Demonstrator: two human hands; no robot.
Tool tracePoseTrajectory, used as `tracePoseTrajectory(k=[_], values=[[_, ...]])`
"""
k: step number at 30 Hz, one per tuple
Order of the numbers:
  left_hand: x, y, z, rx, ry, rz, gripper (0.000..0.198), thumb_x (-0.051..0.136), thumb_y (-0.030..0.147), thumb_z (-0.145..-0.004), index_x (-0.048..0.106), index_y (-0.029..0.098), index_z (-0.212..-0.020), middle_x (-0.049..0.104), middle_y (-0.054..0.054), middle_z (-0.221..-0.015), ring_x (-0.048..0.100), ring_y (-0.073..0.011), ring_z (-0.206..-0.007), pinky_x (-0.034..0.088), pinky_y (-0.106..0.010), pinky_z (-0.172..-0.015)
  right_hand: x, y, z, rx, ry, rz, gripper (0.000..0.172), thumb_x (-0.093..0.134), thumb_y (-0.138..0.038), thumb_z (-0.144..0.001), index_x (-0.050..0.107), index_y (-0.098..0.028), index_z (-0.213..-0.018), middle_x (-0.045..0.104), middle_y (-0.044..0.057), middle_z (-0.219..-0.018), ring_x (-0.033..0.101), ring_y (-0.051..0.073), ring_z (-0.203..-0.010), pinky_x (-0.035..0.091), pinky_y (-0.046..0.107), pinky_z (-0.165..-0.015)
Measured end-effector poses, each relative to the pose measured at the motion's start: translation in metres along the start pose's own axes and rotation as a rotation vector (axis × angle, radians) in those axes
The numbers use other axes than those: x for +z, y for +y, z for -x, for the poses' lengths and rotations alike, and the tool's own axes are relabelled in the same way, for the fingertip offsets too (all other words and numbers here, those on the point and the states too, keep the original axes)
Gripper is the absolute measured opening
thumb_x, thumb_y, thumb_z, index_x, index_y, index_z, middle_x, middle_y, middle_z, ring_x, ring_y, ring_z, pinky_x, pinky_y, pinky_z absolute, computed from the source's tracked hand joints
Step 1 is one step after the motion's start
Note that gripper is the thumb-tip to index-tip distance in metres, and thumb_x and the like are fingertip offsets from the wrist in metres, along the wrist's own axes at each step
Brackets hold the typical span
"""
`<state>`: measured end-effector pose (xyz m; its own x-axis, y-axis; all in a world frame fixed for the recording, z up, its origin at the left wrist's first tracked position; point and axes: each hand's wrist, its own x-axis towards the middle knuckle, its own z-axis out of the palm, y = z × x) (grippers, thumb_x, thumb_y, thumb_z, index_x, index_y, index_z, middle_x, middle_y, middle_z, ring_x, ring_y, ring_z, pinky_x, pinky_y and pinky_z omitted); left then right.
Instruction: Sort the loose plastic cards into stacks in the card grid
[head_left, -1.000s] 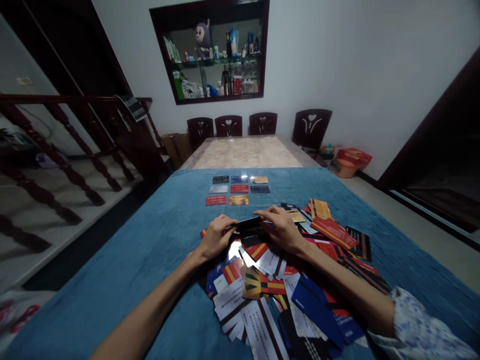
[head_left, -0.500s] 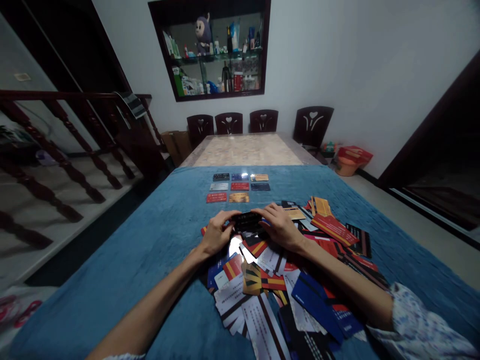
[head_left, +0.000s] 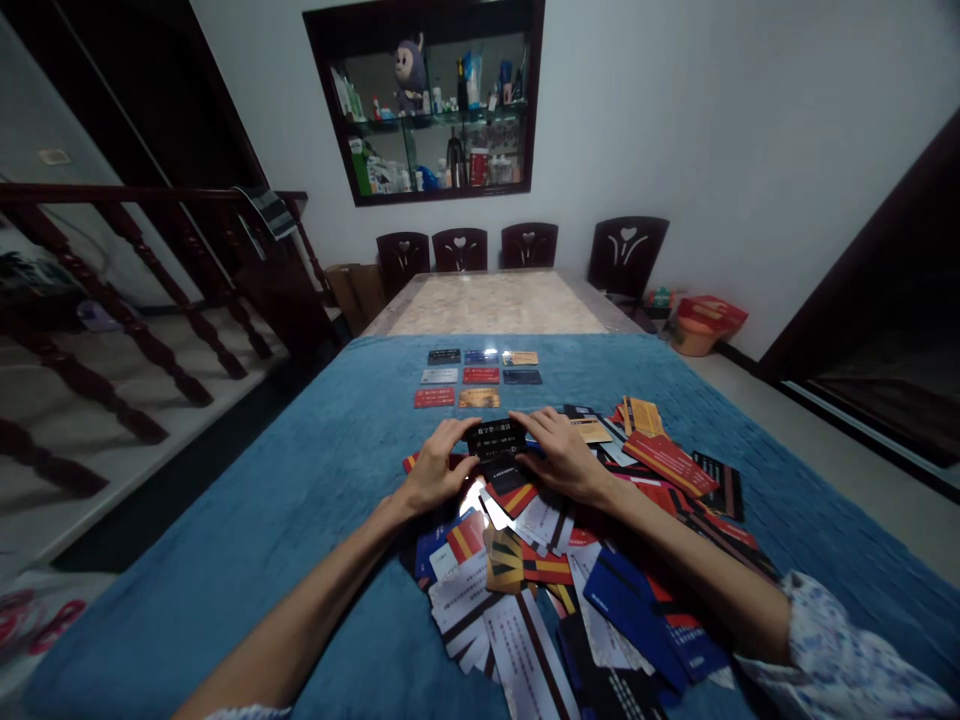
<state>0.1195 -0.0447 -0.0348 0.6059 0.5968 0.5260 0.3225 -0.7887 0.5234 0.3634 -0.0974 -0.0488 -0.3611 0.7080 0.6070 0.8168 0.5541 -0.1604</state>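
Between my two hands is a black card (head_left: 496,440) with pale lettering, tilted up so its printed face shows. My left hand (head_left: 436,466) pinches its left end between thumb and fingers. At the right end, my right hand (head_left: 562,455) grips it the same way. Below and around my hands spreads a loose pile of cards (head_left: 517,640) in white, blue, red, gold and black, many overlapping. Beyond my hands, several cards lie apart in short rows, among them a gold card (head_left: 479,398) and a red card (head_left: 434,398) in the nearest row.
A blue cloth (head_left: 300,480) covers the near part of the table, and a bare marble-like tabletop (head_left: 502,300) continues behind it. Dark chairs (head_left: 529,243) stand at the far end. A wooden railing (head_left: 135,270) runs along the left.
The black card has tipped up, so its face and lettering now show more fully. Both hands keep hold of it in nearly the same place; the laid-out cards have not moved.
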Motion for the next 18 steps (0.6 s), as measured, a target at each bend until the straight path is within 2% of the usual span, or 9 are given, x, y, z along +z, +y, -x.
tracePoseTrajectory(k=[5,13,18], values=[[0.0011,-0.0017,0.0006,0.019,-0.031,-0.031,0.061,0.064,0.012,-0.079,0.048,0.022,-0.137,0.061,-0.009,-0.119,0.056,-0.0248,-0.111,0.049,-0.048,-0.099,-0.0031,-0.0003,-0.0003,-0.013,-0.019,0.042,0.059,0.062,-0.028,-0.089,0.045,-0.019,-0.144,0.064,0.015,-0.114,0.053,0.03,-0.103,0.048,0.045,-0.082],[-0.0046,-0.0022,-0.0002,0.027,-0.065,-0.095,0.057,0.066,0.015,-0.078,0.052,0.022,-0.133,0.053,-0.011,-0.123,0.05,-0.0268,-0.118,0.044,-0.05,-0.106,-0.0059,-0.0016,-0.0002,-0.029,-0.024,0.029,0.053,0.062,-0.033,-0.089,0.051,-0.018,-0.139,0.059,0.018,-0.122,0.049,0.032,-0.11,0.048,0.05,-0.086],[-0.0079,-0.0018,0.0001,0.029,-0.113,-0.156,0.056,0.065,0.018,-0.08,0.052,0.02,-0.134,0.052,-0.012,-0.124,0.049,-0.0282,-0.116,0.043,-0.052,-0.103,-0.0052,-0.002,0.0012,-0.039,-0.047,0.03,0.049,0.062,-0.035,-0.089,0.054,-0.017,-0.135,0.059,0.017,-0.121,0.048,0.031,-0.109,0.047,0.049,-0.086]])
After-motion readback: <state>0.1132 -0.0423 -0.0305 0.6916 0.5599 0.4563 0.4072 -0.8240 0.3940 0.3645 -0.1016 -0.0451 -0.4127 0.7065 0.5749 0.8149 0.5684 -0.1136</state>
